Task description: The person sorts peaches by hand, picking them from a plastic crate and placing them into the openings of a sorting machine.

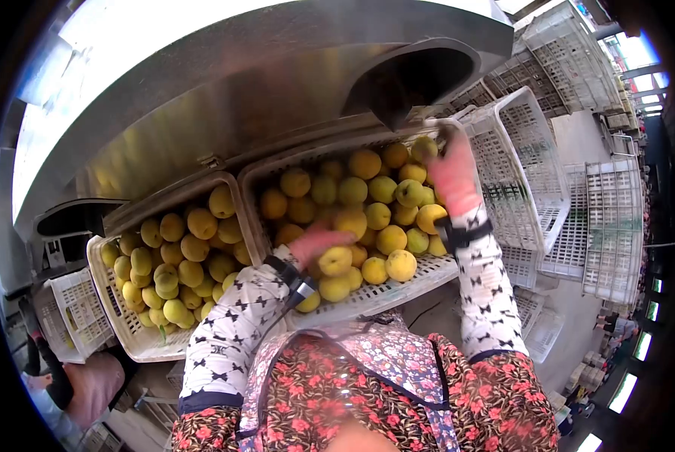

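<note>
A white plastic crate [352, 307] in front of me holds many round yellow-green fruits that look like peaches. My left hand [319, 242] reaches in at its left side, fingers stretched out among the fruits. One yellow fruit [336, 261] lies right beside those fingers. At the crate's far right corner is my right hand [456, 177], smeared by motion. A greenish fruit [424, 148] sits close to its fingertips; whether it is gripped I cannot tell. Both wrists wear dark bands over patterned sleeves.
Another crate [145, 348] full of similar fruit stands to the left. A metal machine [277, 83] with a dark chute opening [413, 79] rises behind the crates. White crates [522, 173] stand at the right. Someone in pink [96, 384] is at the lower left.
</note>
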Demonstrator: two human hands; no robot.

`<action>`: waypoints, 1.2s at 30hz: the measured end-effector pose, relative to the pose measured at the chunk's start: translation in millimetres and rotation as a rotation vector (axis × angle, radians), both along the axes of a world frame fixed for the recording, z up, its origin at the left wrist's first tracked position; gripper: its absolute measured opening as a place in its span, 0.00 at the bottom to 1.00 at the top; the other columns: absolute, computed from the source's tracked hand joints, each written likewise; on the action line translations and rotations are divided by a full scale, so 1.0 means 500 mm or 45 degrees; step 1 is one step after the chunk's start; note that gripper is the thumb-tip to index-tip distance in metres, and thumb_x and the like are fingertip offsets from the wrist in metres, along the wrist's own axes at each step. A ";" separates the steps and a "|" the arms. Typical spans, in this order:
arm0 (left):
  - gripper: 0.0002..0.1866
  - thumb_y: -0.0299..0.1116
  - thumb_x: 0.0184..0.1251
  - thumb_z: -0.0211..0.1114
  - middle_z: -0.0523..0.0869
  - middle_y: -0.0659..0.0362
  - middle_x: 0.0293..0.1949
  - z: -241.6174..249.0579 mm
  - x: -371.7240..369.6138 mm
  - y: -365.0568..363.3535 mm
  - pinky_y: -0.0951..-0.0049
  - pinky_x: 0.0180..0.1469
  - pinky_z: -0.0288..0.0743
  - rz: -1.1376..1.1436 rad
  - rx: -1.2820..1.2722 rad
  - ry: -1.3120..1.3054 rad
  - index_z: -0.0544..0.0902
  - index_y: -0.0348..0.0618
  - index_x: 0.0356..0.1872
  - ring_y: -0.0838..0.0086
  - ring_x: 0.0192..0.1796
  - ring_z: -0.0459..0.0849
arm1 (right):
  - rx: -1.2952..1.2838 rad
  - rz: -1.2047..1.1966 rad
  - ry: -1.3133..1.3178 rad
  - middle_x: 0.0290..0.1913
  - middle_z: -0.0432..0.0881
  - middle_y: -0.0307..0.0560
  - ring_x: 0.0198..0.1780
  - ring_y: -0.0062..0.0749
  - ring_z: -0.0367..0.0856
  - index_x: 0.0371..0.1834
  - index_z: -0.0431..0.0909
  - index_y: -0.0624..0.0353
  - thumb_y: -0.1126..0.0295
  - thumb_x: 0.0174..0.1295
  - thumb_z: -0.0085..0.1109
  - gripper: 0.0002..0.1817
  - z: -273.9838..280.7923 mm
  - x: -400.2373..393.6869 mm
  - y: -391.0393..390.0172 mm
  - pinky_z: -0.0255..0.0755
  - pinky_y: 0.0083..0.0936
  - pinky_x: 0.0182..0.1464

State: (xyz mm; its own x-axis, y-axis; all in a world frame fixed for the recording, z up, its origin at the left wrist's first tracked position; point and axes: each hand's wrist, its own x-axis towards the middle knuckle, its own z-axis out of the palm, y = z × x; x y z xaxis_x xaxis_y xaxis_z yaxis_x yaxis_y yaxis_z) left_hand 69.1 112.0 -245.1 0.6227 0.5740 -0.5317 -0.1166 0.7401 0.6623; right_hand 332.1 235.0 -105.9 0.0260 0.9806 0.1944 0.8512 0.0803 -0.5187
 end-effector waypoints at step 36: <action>0.27 0.51 0.73 0.62 0.86 0.54 0.50 0.205 -0.010 0.080 0.65 0.52 0.83 0.760 -0.048 -0.311 0.77 0.40 0.61 0.65 0.46 0.88 | 0.152 -0.210 -0.160 0.53 0.78 0.63 0.55 0.61 0.78 0.66 0.70 0.66 0.55 0.50 0.75 0.42 0.077 -0.198 0.129 0.78 0.44 0.54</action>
State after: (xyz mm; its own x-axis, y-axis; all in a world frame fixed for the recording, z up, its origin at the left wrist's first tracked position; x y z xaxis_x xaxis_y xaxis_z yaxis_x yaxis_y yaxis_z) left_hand 64.1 152.0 -142.3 0.3080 0.8427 -0.4417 -0.6596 0.5237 0.5392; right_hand 233.4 299.3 -67.5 0.1524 0.9349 0.3204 0.9151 -0.0110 -0.4031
